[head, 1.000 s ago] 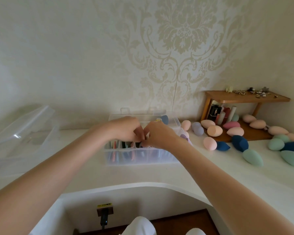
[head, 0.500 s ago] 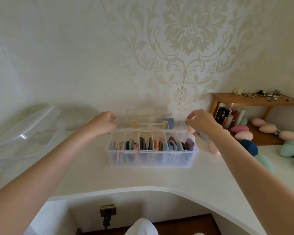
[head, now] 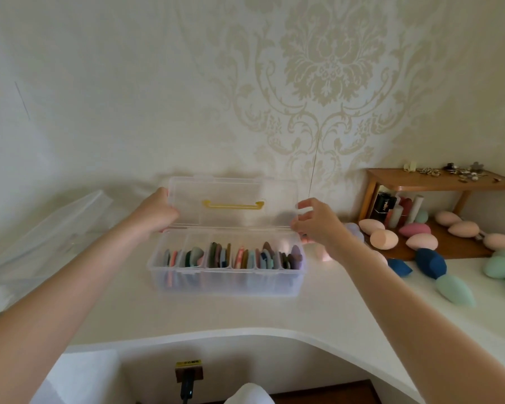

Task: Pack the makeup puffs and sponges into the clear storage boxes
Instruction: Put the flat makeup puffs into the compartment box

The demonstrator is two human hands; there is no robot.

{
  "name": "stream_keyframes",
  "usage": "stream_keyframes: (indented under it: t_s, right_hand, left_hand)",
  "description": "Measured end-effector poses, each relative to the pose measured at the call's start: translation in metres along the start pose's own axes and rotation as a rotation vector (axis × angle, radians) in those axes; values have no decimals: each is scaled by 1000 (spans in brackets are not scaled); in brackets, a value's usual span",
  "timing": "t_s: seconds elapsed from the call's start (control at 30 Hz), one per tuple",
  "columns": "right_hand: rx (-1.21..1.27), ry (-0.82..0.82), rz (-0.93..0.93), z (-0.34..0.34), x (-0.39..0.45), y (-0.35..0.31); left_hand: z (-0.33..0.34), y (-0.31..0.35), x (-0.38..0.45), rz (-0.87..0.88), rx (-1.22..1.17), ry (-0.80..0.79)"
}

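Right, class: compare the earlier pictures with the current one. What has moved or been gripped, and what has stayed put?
Both hands left the middle of the clear box and went to the ends of its lid. The left hand grips the left end, the right hand pinches the right, and the lid now stands upright, yellow handle facing us. The puffs in the compartments and the loose sponges stayed put.
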State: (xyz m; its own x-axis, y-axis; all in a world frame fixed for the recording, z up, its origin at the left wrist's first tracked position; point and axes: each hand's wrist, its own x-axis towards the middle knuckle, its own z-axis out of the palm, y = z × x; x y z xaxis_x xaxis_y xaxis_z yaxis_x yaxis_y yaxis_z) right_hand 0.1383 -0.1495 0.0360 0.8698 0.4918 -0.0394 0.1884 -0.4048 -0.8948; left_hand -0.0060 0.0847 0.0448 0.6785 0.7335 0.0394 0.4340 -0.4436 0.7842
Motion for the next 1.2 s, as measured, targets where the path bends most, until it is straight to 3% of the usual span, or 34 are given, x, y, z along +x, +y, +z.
stream_keyframes:
  t_s: [0.27, 0.4, 0.47, 0.53, 0.63, 0.77, 1.0, 1.07, 1.2]
  right_hand:
    - [126, -147, 32, 16, 14, -29]
    - [148, -106, -59, 13, 11, -37]
    - [5, -13, -213, 17, 5, -39]
    - [-268, 97, -387, 23, -8, -36]
    - [-679, 236, -653, 28, -30, -27]
    - [-966, -44, -660, 38, -57, -19]
    - [-890, -260, -560, 31, -81, -13]
    - [-887, -192, -579, 36, -85, -9]
    - [-875, -87, -616, 56, -88, -4]
  left_hand:
    - [-21, -13, 12, -42, -31, 42]
    - [-24, -6, 6, 107, -156, 249]
    - [-26, 2, -6, 250, -180, 324]
    - [-25, 9, -23, 440, -19, 345]
    - [-22, 10, -47, 627, 228, 208]
    - [-10, -7, -68, 632, 328, -6]
    - [-13, -30, -82, 595, 409, -188]
    - [-13, -34, -80, 612, 483, -207]
    - [-10, -38, -75, 629, 527, -90]
